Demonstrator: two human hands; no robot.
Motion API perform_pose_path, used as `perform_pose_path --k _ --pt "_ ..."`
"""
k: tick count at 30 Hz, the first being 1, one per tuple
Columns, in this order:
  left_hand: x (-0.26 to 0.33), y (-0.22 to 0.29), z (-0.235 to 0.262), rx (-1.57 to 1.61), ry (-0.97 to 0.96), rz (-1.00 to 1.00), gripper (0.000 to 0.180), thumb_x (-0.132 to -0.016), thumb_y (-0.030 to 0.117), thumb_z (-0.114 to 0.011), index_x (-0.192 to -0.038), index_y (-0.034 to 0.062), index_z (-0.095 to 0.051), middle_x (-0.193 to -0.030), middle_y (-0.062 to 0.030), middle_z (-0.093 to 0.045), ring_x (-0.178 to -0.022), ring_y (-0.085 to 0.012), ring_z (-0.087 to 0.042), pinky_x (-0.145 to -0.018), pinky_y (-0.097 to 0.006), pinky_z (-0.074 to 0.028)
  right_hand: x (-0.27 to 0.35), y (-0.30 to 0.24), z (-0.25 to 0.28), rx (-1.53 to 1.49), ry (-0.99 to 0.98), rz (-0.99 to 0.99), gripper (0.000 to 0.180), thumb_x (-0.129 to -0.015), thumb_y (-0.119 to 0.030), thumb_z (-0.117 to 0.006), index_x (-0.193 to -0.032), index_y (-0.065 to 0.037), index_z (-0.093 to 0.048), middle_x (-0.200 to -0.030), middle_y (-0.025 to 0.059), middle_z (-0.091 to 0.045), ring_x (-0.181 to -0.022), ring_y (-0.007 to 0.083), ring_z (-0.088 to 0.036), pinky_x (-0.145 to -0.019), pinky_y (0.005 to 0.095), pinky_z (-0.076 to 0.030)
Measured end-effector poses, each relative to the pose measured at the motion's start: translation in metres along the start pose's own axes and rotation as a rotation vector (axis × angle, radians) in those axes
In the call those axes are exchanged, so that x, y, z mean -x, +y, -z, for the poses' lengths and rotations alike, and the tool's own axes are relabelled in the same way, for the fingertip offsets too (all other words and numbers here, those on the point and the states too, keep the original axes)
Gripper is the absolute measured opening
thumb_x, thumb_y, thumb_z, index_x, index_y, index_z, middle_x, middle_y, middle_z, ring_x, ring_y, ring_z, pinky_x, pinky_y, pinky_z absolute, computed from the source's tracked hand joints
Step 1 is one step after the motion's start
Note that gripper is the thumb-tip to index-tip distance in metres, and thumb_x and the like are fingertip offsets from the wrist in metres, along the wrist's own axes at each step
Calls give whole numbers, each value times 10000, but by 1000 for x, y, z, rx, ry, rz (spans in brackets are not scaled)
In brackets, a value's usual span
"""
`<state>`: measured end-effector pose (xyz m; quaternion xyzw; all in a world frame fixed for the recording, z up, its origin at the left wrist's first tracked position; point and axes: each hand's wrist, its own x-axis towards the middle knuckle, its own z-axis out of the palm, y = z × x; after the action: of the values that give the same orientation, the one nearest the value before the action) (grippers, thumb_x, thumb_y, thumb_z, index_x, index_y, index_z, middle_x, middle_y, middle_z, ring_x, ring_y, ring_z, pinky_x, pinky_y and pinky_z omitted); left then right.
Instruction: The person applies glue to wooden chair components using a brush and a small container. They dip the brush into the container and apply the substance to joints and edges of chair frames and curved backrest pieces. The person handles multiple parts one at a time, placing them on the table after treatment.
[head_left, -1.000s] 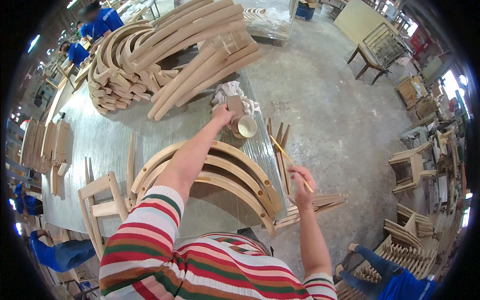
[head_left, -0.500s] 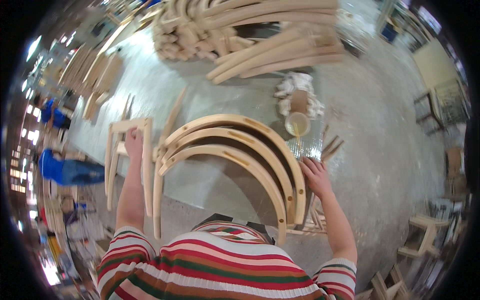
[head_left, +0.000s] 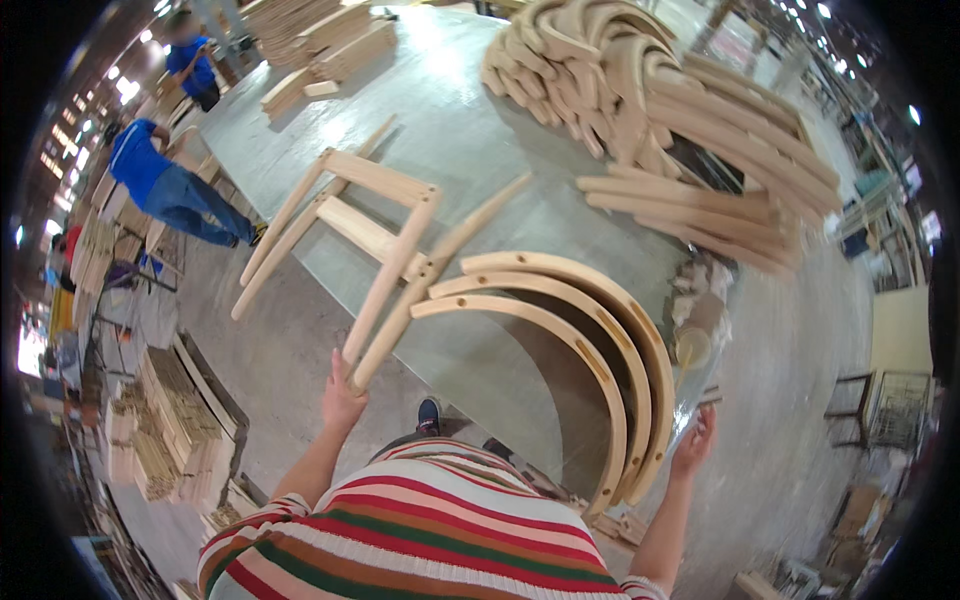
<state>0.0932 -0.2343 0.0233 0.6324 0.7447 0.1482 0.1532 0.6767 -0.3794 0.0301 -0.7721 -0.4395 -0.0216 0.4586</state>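
Observation:
My left hand (head_left: 343, 400) is closed around the near leg ends of a pale wooden chair frame (head_left: 375, 178). Two rails join the frame's legs, and part of it lies over the table. Beside it, three curved wooden pieces (head_left: 600, 330) with slots and holes sit nested at the table's near edge. My right hand (head_left: 693, 442) is raised just right of these curves, its fingers bent inward. Thin sticks show by its fingertips, and whether it grips one cannot be made out. Past it stands a pale cup (head_left: 692, 347) with a thin stick leaning out.
A grey-topped table (head_left: 440, 90) spreads ahead. Stacks of curved wooden parts (head_left: 700, 130) fill its far right, with straight boards (head_left: 330, 50) at the far left. A crumpled white cloth (head_left: 705, 280) lies by the cup. Piled timber (head_left: 165, 430) stands on the floor at left; a person in blue (head_left: 140, 160) bends nearby.
My left hand has gone from near the frame's top rail to its leg ends, and the frame now slants. My right hand has come off the table edge, nearer me. The view has turned.

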Motion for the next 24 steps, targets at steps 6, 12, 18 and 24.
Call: perform_pose_path --k 6,12,18,24 --pt "-58 -52 21 59 -23 134 971 -697 149 -642 -1456 257 -46 -1064 -218 -574 -949 -410 -578 -778 -482 -487 -2 -58 -8 94 135 -10 469 -866 18 -458 -1328 -57 -431 -1163 101 -581 -925 180 -547 -703 269 -423" --pt "-156 -110 69 11 3 200 1037 -661 123 -690 -1455 279 -41 -1170 -190 -494 -994 -379 -568 -815 -468 -489 4 -130 -28 92 226 -97 468 -890 -62 -435 -1356 -61 -392 -1162 114 -568 -975 206 -527 -780 297 -409" --pt "-282 -150 117 -59 52 155 1032 -671 97 -684 -1453 287 -38 -1197 -181 -462 -997 -382 -565 -834 -446 -490 71 -163 -15 179 225 -261 461 -891 -70 -437 -1350 -57 -397 -1190 128 -534 -1012 229 -510 -809 329 -422" --pt "-336 -161 108 -296 162 104 978 -684 133 -706 -1455 212 -110 -1257 -196 -445 -1179 -325 -446 -947 -437 -409 99 -169 2 257 173 -442 450 -867 -121 -522 -1301 -35 -446 -1229 135 -500 -1060 240 -493 -893 361 -417"
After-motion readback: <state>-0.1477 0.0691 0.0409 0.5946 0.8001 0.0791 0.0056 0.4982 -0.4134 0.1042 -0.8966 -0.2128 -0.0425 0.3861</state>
